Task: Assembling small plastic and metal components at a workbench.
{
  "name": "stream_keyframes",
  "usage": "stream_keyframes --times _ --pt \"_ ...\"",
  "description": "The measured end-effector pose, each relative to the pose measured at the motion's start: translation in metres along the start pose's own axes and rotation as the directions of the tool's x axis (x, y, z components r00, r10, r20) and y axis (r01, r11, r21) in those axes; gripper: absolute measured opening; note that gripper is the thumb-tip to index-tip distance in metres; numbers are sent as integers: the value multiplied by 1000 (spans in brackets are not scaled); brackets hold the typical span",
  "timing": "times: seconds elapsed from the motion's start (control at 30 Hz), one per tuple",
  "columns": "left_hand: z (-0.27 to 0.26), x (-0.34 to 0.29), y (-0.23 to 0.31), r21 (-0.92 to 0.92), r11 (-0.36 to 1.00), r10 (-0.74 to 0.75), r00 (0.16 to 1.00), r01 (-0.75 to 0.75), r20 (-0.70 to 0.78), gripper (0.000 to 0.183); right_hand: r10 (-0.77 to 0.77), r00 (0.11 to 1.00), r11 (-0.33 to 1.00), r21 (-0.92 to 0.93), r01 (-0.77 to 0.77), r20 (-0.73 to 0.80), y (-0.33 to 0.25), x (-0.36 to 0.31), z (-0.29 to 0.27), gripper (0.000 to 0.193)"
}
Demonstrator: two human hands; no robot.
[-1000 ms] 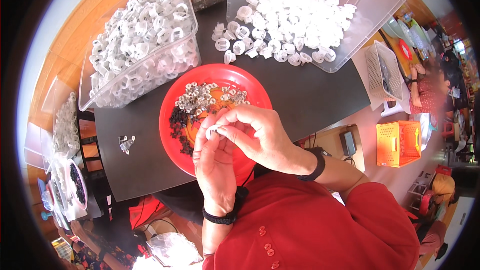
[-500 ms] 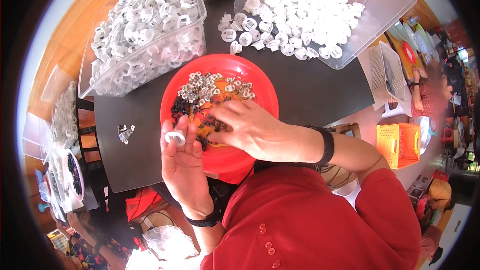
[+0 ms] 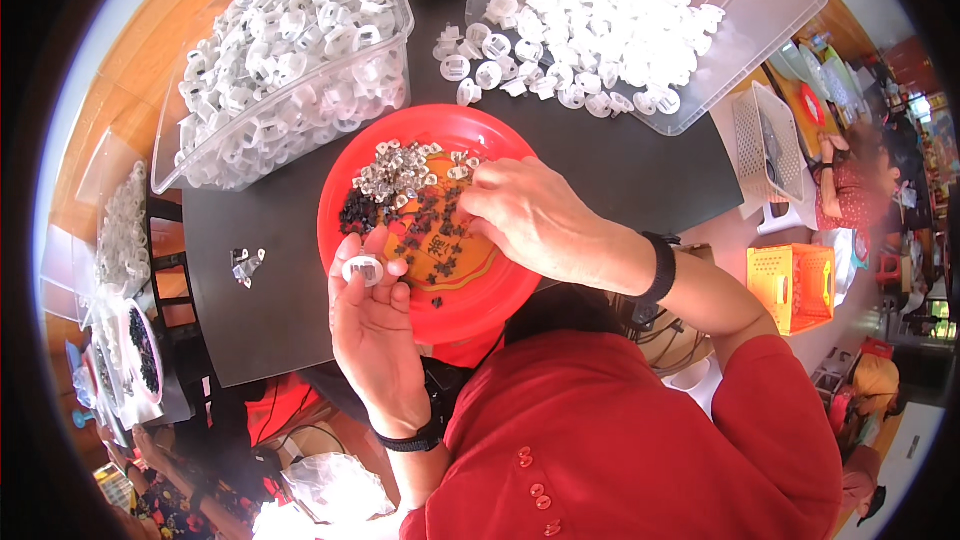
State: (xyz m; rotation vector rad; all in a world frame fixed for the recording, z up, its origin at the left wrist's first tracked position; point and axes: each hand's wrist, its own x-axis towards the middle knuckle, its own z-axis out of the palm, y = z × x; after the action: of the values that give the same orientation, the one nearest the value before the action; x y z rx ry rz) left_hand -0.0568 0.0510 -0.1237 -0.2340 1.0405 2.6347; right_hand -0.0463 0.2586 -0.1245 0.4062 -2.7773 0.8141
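My left hand (image 3: 380, 350) is palm up at the near left side of a round red tray (image 3: 465, 320). Its fingertips and thumb hold a small round white plastic piece (image 3: 363, 270). Over the right part of the tray, my right hand (image 3: 540, 215) has its fingers bent down and drawn together; anything between the fingertips is hidden. Beside those fingertips lies a small group of shiny metal parts (image 3: 462, 165). A larger pile of metal parts (image 3: 395, 175) sits toward the back of the tray. Small black pieces (image 3: 360, 212) are heaped at its left and scattered over its patterned yellow middle.
A clear bin (image 3: 275, 125) full of white plastic pieces stands back left. At back right, a tipped clear bin (image 3: 735, 70) spills white pieces (image 3: 600, 40) onto the dark table (image 3: 270, 325). Loose metal parts (image 3: 246, 266) lie at left. Other people sit at both sides.
My right hand has shifted from the tray's middle toward its back right, uncovering the scattered black pieces. The left hand still holds the white piece, now turned slightly and a little further right.
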Motion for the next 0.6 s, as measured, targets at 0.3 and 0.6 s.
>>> stream_keyframes --times 0.3,0.6 --pt "5 0 -5 149 989 5 999 -12 48 31 -70 990 990 -110 84 125 -1 5 9 14" --pt "14 -2 -19 513 852 61 993 -102 96 15 -253 959 967 12 256 -127 -18 6 -18 17"
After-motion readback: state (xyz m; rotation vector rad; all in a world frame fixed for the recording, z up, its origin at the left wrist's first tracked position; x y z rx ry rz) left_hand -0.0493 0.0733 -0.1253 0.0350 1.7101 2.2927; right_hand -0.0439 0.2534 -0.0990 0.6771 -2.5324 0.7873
